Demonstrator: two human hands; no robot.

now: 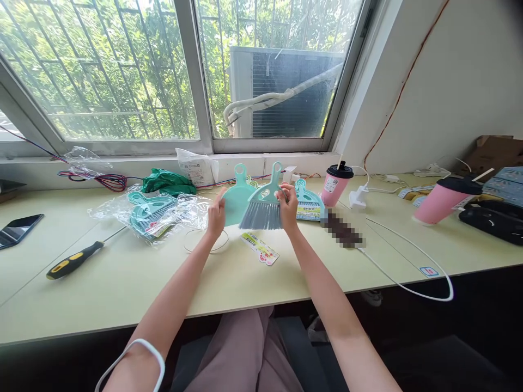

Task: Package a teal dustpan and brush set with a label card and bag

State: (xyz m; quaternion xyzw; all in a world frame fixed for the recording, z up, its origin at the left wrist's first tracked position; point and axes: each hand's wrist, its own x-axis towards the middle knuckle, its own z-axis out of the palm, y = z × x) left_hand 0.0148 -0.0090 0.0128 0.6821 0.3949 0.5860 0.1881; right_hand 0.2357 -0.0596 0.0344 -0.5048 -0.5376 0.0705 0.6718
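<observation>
My left hand (216,216) grips the edge of a small teal dustpan (237,197), held upright above the desk. My right hand (288,206) pinches a teal mini brush with grey bristles (265,207), held against the dustpan's right side. Both hands are closed on these pieces. A printed paper label (260,248) lies on the desk just below them. A second teal brush set (308,203) lies right of my right hand. Another set in clear plastic wrap (151,215) lies to the left.
On the pale green desk (122,283) lie a yellow-black screwdriver (75,259), a phone (16,228), a white cable (408,277) and two pink cups (335,184) (443,200). A green bag (167,182) and coloured wires (102,179) sit by the window sill.
</observation>
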